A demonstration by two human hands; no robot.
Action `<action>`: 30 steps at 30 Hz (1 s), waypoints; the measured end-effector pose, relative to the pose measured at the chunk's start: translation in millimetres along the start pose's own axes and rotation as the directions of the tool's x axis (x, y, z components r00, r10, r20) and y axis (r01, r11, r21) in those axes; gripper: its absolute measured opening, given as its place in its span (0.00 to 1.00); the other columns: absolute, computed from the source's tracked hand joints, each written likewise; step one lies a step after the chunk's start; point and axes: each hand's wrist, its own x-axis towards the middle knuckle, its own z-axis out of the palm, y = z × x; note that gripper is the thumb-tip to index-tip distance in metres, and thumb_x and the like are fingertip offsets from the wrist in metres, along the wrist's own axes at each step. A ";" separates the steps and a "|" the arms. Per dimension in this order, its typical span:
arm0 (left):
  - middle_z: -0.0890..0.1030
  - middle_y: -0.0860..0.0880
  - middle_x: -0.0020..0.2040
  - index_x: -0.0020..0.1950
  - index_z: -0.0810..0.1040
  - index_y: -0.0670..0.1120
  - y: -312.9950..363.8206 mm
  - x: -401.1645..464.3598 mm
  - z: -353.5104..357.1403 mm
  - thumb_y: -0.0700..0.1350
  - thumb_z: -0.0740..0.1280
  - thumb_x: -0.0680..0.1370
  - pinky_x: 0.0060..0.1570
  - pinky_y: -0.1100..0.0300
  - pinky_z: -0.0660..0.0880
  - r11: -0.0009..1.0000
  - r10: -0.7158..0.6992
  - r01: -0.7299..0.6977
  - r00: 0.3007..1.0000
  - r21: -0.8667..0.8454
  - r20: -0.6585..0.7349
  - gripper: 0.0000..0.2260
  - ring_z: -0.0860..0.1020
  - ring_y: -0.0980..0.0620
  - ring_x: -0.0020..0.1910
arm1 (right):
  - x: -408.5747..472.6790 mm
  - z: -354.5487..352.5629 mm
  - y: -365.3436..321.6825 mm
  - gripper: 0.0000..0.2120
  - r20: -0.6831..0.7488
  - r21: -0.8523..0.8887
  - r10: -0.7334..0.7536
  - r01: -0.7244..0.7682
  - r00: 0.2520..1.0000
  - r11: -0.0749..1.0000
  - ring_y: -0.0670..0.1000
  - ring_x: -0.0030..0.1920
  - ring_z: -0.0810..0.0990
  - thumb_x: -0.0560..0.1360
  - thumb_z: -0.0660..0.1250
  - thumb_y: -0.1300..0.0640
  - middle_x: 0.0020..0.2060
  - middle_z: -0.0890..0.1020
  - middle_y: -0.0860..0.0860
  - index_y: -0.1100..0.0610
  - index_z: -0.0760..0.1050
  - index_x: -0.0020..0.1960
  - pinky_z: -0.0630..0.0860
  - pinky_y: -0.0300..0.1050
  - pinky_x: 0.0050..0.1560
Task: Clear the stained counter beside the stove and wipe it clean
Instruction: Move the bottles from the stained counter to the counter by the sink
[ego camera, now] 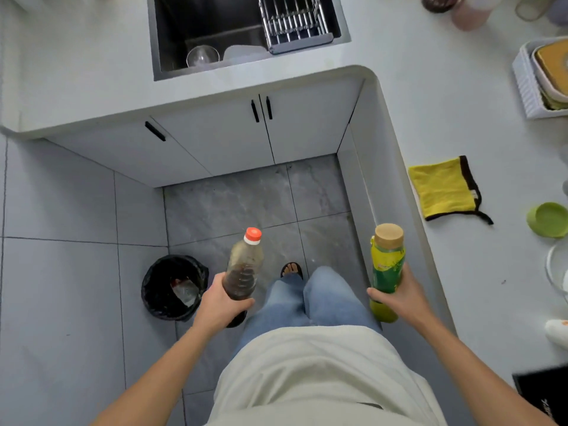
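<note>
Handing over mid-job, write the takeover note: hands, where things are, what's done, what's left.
Left hand grips the red-capped bottle of dark liquid; right hand grips the yellow-green bottle. Both are held over the floor, off the counter.
The yellow cloth lies unused on the counter, a green lid beside it.
Done: two bottles lifted away.
Left: set the bottles down, clear the rest, wipe.

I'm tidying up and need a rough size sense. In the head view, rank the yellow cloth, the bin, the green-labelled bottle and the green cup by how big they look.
Largest to smallest as they appear:
1. bin
2. yellow cloth
3. green-labelled bottle, though it is held up nearer the camera, so this is unsure
4. green cup, partly cut off by the frame edge
</note>
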 end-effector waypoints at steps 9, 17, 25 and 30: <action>0.82 0.63 0.50 0.59 0.69 0.63 143.7 110.2 -39.9 0.64 0.81 0.57 0.42 0.67 0.72 0.985 0.170 -0.172 0.984 0.026 0.043 0.35 0.80 0.65 0.49 | 38.5 -16.2 -13.7 0.26 -0.088 0.087 0.210 -0.202 0.974 0.976 0.48 0.47 0.83 0.65 0.83 0.56 0.47 0.84 0.48 0.50 0.73 0.56 0.78 0.48 0.45; 0.82 0.63 0.50 0.56 0.68 0.69 211.4 176.3 -74.1 0.65 0.81 0.58 0.42 0.68 0.73 0.984 0.158 -0.161 0.986 0.074 0.046 0.33 0.80 0.65 0.49 | 136.4 -53.5 -97.4 0.29 -0.091 0.122 0.086 -0.075 0.992 0.990 0.37 0.48 0.82 0.63 0.83 0.55 0.49 0.82 0.41 0.42 0.72 0.57 0.74 0.34 0.43; 0.82 0.61 0.51 0.62 0.69 0.63 237.3 213.8 -117.1 0.64 0.81 0.59 0.43 0.65 0.73 0.983 0.116 -0.122 0.992 0.139 0.054 0.36 0.80 0.63 0.48 | 233.8 -88.1 -202.5 0.30 -0.120 0.151 0.015 0.003 0.993 0.989 0.39 0.50 0.81 0.65 0.82 0.52 0.50 0.82 0.42 0.47 0.70 0.61 0.75 0.42 0.47; 0.82 0.61 0.51 0.62 0.68 0.63 268.2 249.2 -142.3 0.62 0.81 0.60 0.44 0.62 0.75 0.972 0.139 -0.156 0.985 0.175 0.104 0.35 0.81 0.60 0.50 | 271.9 -97.8 -243.3 0.31 -0.164 0.189 0.055 -0.023 0.985 0.982 0.32 0.48 0.79 0.66 0.82 0.51 0.50 0.81 0.37 0.44 0.69 0.62 0.71 0.32 0.43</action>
